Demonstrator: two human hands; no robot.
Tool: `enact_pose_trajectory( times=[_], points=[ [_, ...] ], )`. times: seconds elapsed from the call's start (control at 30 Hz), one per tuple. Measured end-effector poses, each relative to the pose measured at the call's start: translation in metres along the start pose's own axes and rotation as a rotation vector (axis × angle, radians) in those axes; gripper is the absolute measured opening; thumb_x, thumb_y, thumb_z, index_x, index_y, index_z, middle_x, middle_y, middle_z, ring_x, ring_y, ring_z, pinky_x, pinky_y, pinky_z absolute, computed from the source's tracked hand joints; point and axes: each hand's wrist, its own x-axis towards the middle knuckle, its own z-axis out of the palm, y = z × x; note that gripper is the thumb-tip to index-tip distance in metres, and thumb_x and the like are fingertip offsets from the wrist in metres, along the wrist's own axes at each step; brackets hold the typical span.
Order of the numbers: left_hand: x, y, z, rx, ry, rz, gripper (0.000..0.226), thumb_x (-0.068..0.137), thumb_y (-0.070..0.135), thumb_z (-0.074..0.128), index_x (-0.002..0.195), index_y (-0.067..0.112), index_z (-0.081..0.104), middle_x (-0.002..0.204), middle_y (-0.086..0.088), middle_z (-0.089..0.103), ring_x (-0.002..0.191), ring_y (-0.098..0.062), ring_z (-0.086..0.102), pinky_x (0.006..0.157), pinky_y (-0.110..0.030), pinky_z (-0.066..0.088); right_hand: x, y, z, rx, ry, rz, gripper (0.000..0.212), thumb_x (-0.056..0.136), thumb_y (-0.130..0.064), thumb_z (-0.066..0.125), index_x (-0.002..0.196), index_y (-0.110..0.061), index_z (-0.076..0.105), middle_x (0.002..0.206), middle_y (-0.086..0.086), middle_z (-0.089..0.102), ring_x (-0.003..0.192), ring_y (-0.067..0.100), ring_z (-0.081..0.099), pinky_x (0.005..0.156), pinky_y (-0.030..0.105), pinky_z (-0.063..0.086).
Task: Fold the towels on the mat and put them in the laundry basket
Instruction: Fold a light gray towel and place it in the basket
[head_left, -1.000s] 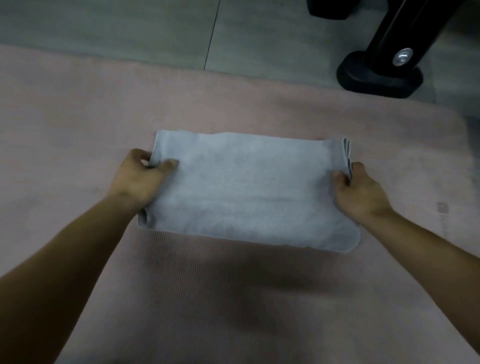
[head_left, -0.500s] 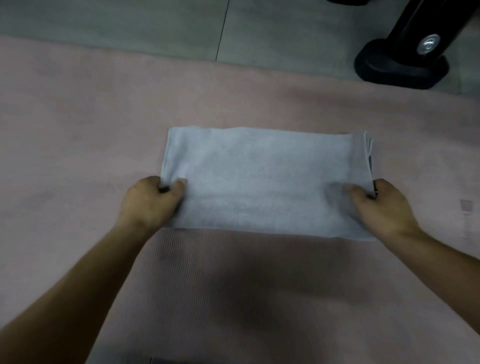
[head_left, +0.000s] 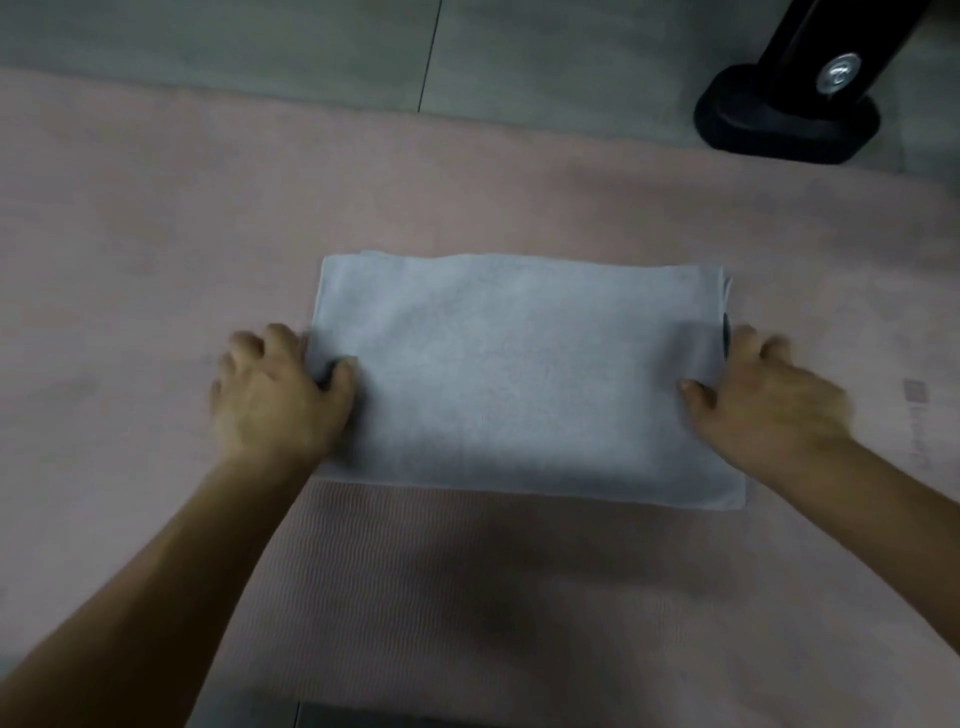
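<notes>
Left hand (head_left: 280, 395): thumb on top of towel's left short edge, fingers curled beside and under it, pinching edge.
Pale grey folded rectangular terry towel (head_left: 519, 374): lies flat near middle of pink ribbed foam mat (head_left: 156, 218). Judged soft, light, limp; layers may slide apart. Best hold: both short edges, through all layers.
Right hand (head_left: 763, 410): thumb on top, fingers curled round layered right end; somewhat blurred.
Laundry basket not in view.
</notes>
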Motion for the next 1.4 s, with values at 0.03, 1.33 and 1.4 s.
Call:
enact_pose_trajectory(
  times=[0.03, 1.33, 1.4],
  points=[
    [0.0, 0.012, 0.002, -0.032, 0.062, 0.105, 0.051, 0.093, 0.049, 0.051, 0.121, 0.006, 0.053, 0.126, -0.023, 0.052, 0.113, -0.044, 0.05, 0.094, -0.053, 0.043, 0.001, -0.007, -0.004, 0.025, 0.114, -0.082, 0.06, 0.093, -0.052, 0.042, 0.135, -0.009, 0.034, 0.123, 0.021, 0.049, 0.108, 0.04, 0.054, 0.08, 0.045, 0.048],
    [0.143, 0.047, -0.018, -0.288, -0.295, 0.245, 0.055, 0.066, 0.056, 0.086, 0.08, 0.008, 0.064, 0.079, -0.001, 0.06, 0.077, -0.02, 0.057, 0.066, -0.029, 0.044, 0.109, -0.134, -0.041, 0.566, 0.005, -0.558, 0.02, 0.088, -0.032, 0.07, 0.096, -0.02, 0.057, 0.097, 0.001, 0.058, 0.097, 0.027, 0.055, 0.087, 0.038, 0.044],
    [0.136, 0.048, -0.015, -0.113, -0.179, 0.168, 0.062, 0.077, 0.067, 0.07, 0.101, 0.01, 0.062, 0.102, -0.006, 0.059, 0.099, -0.026, 0.055, 0.083, -0.035, 0.044, 0.093, -0.137, -0.033, 0.402, 0.195, -0.524, 0.038, 0.087, -0.036, 0.063, 0.119, -0.017, 0.058, 0.119, 0.01, 0.056, 0.115, 0.035, 0.05, 0.097, 0.043, 0.039]
  ],
)
